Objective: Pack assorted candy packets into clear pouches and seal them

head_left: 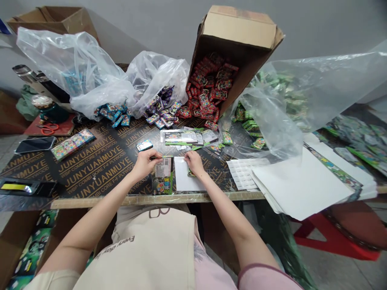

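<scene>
My left hand [147, 164] is closed in a pinch at the top edge of a black and green printed plastic pouch [163, 181], which lies at the table's front edge. Just right of the pouch is a white sheet [184, 180]. Over that sheet my right hand [194, 162] has its fingers drawn together near the top. A bit of green and black print shows under its palm, and what the fingertips grip is hidden. Beyond my hands lie a small blue packet [144, 145] and a loose pile of flat printed pouches [181, 137].
At the back, small packets spill from plastic bags: blue [116, 114], purple [163, 112] and green [250, 125]. A tilted cardboard box [238, 34] holds red packets [208, 96]. White papers [299, 181] overhang the right edge. A phone [34, 145] and scissors [47, 129] lie left.
</scene>
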Available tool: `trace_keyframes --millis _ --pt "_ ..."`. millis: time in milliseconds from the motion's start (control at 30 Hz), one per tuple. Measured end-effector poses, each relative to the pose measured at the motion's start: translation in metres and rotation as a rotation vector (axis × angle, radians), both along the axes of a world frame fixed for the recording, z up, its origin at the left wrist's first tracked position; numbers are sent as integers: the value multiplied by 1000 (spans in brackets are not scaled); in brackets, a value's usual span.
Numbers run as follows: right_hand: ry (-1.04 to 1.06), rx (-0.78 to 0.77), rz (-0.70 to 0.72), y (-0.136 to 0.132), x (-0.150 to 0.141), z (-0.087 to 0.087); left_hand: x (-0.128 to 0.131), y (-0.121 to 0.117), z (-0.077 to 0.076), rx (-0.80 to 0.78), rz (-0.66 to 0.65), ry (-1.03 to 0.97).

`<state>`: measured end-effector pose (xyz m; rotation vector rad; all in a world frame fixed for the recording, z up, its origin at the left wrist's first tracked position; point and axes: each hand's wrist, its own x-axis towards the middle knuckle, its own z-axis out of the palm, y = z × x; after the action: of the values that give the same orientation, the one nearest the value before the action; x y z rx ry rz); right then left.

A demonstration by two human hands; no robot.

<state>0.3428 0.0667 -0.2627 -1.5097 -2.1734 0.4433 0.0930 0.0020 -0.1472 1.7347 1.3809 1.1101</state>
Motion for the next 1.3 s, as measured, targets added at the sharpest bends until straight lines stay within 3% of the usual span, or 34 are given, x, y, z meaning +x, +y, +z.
trace_keyframes --millis 200,533,633,700,833,933,1033,1300 --pt "30 31 -12 -5 0 -4 0 0 0 4 -8 -5" --pt "129 -1 -73 -12 1 4 2 -3 0 25 -1 -4" --pt "199 -32 -98 -2 2 23 3 -3 1 22 -13 -7" --pt "327 -83 -51 4 -4 50 2 -3 3 20 -31 -5" --pt "635 -305 280 6 -35 117 0 -4 5 18 -49 -15" --pt "553 -469 500 1 -61 147 0 -4 4 -37 -14 -52" --pt "443 -574 592 1 -75 152 0 -5 3 -66 7 -91" --pt "411 -605 583 8 -78 147 1 -7 8 -33 12 -37"
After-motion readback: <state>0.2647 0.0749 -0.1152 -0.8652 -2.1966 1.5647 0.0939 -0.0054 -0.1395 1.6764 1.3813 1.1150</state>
